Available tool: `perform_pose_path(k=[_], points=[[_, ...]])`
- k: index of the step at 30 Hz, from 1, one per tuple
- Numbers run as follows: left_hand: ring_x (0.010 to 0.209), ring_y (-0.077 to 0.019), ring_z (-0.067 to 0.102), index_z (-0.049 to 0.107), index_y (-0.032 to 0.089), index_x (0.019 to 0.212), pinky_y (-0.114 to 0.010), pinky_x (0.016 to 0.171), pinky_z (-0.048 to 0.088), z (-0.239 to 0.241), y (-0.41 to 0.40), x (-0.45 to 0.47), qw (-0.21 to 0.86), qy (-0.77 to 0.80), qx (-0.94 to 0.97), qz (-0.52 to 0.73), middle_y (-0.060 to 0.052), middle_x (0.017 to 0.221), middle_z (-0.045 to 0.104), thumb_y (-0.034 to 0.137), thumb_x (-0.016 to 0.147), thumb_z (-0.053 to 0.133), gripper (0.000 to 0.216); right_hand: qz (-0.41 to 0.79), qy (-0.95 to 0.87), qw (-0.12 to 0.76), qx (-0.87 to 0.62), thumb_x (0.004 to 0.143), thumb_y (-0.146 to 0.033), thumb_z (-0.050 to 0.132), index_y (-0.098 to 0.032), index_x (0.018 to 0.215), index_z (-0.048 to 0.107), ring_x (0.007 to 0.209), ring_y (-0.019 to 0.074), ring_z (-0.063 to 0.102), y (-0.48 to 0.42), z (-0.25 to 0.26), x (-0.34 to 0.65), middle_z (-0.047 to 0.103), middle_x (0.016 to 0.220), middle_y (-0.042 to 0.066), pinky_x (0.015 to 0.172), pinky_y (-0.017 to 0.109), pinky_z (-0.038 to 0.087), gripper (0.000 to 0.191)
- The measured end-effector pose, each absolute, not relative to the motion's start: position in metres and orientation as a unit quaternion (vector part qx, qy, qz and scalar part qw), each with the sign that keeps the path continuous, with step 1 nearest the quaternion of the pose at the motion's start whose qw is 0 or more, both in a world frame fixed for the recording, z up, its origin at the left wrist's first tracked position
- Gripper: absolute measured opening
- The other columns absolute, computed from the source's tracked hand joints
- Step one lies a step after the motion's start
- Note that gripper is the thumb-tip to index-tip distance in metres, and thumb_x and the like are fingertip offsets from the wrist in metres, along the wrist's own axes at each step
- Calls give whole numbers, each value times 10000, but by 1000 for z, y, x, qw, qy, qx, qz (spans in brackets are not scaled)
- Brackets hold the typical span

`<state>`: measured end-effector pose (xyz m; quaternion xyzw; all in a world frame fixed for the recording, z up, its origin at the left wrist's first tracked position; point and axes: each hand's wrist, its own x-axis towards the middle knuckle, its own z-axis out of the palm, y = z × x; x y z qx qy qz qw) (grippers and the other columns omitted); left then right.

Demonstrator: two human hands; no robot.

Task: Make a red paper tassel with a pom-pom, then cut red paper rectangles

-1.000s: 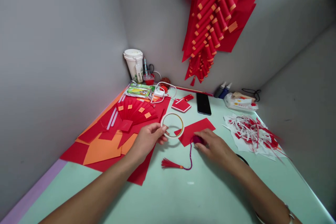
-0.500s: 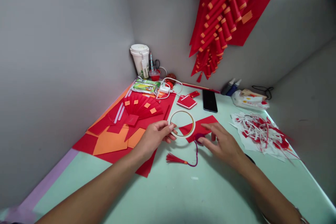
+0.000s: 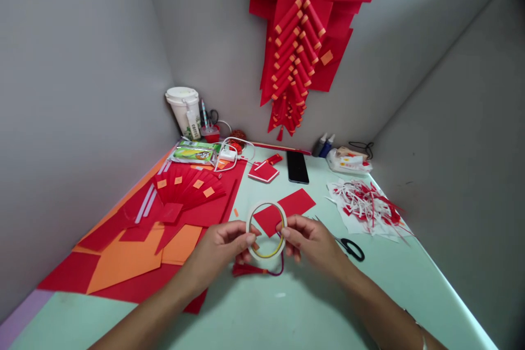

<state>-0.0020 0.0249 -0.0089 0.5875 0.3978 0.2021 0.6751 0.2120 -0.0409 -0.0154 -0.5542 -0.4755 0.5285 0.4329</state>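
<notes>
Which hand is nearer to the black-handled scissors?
Right. The right hand is just beside the black-handled scissors; the left hand is farther away, on the tape roll's left side.

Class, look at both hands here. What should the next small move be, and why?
Probably the right hand should pick at the rim for the tape's free end while the left hand steadies it: both hands grip the tape roll at opposite sides, and no peeled strip shows. The free end itself is too small to make out.
</notes>
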Motion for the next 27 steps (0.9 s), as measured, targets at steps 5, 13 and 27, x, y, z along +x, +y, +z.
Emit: perform_pose_path(k=[5,13,27], points=[[596,-96,534,625,166,1027,-204,539,398,-5,22,-1,660,408,585,237,-7,784,636,442,801,640,358,527,-471,439,-555,840,-478,609,-164,886,656,467,84,495,-39,-8,224,603,577,-26,482,211,407,321],[548,-82,486,599,152,884,-203,529,374,-3,18,-1,636,415,592,269,16,696,573,392,821,602,248,484,-460,461,-584,835,-490,620,-167,873,649,498,94,508,-26,8,252,622,591,-16,502,213,420,326],[571,-92,336,472,178,712,-224,539,268,-4,1,-6,513,371,704,323,52,601,376,416,910,451,310,187,-610,433,-636,884,-412,549,-190,932,649,673,167,658,170,50,223,680,730,15,618,271,522,248]])
